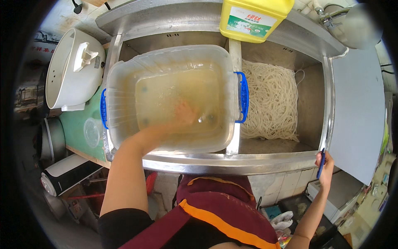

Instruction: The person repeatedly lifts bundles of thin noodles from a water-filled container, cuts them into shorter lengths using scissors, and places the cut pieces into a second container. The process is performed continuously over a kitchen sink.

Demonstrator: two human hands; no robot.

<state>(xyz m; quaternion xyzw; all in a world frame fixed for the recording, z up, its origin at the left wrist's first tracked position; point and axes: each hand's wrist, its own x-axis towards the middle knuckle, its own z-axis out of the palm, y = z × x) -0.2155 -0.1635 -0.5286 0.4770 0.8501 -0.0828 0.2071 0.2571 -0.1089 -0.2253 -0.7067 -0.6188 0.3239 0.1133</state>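
My left hand [186,112] is under cloudy yellowish water in a clear plastic tub [124,67]; its fingers are blurred, so a grip cannot be made out. The tub has blue handles [243,97] and sits over the left basin of a steel sink. A dense mass of pale noodles [270,99] lies in the right basin. My right hand [326,169] is at the sink's front right corner, holding a slim blue object [321,163] whose kind is unclear.
A yellow jug [256,20] stands on the sink's rear rim. At left are a white rice cooker body [77,68] and a round clear lid [92,132] on a green surface. A pale board [357,109] adjoins the right side, below a faucet [326,20].
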